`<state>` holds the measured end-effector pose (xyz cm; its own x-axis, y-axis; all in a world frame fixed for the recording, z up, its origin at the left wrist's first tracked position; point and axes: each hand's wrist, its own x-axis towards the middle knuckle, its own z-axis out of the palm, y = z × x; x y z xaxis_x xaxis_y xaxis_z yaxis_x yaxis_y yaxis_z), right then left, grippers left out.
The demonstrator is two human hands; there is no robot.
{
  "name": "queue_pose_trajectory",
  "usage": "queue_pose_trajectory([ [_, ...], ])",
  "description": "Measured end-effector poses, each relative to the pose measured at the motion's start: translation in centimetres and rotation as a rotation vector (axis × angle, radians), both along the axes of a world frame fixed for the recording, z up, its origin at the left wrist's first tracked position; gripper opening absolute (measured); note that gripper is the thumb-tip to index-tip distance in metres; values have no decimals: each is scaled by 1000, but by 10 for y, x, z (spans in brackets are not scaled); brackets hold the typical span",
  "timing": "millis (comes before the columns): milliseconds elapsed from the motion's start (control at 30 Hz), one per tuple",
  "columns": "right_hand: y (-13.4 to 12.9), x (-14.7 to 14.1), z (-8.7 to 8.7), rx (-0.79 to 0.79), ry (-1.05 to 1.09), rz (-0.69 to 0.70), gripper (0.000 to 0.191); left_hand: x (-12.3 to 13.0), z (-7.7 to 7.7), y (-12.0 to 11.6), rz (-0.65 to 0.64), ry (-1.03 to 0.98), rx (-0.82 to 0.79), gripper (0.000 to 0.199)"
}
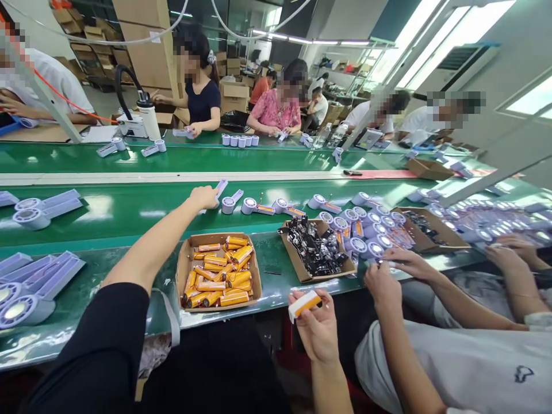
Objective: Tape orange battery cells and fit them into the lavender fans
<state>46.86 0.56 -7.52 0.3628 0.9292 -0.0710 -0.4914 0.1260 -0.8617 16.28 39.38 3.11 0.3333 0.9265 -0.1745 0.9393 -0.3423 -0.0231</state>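
Observation:
My left hand (pixel 204 198) reaches out over the green belt, its fingers closed on a lilac handheld fan housing (pixel 221 186); the hand hides most of that piece. Just right of it lies another lilac fan housing (pixel 232 201). Close to my body, above my lap, my right hand (pixel 318 325) grips an orange battery (pixel 311 303) with a white strip along its side. Between my arms a cardboard tray (pixel 259 282) full of orange batteries (pixel 215 268) sits on the bench edge.
A cardboard box of black circuit parts (pixel 317 247) stands right of the battery tray. More fan housings (pixel 375 230) crowd beyond it, near a co-worker's hands (pixel 388 276). At left lie several housings (pixel 38 287). People sit across the belt (pixel 116 195).

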Motion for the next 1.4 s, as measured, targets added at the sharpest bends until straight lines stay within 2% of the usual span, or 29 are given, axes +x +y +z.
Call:
queue_pose_trajectory([
  [133,17,-3,6,30,6,31,59,-62,-2,-15,-26,71,-41,59],
  [233,51,-25,29,113,-55,79,58,-99,-10,-31,-49,108,-90,47],
  [367,123,-77,74,237,-213,173,55,-115,-23,-33,-56,96,-142,33],
  [467,191,-121,98,332,-387,363,56,-118,-26,-24,-57,39,-165,24],
  [533,236,-149,103,368,-578,522,55,-120,-26,-21,-50,-11,-160,23],
  [600,275,-175,101,350,-897,644,53,-122,-26,-22,-30,-61,-125,28],
  [667,304,-195,93,305,-1213,690,51,-121,-29,-26,1,-101,-75,32],
  [733,323,-209,84,272,-1409,692,47,-119,-34,-29,30,-132,-38,32],
  [867,337,-216,70,220,-1619,738,45,-111,-48,-29,58,-195,-8,28],
  [1000,340,-210,66,183,-1828,815,54,-106,-58,-23,75,-256,-12,24],
  [1067,341,-210,66,174,-1906,867,57,-103,-60,-21,84,-282,-19,25],
  [1200,340,-219,65,151,-2028,939,46,-97,-59,-21,97,-332,-23,26],
  [1300,339,-223,72,142,-2080,955,43,-90,-56,-22,118,-353,-14,24],
  [1400,329,-209,90,166,-2079,928,47,-82,-52,-25,152,-374,15,27],
])
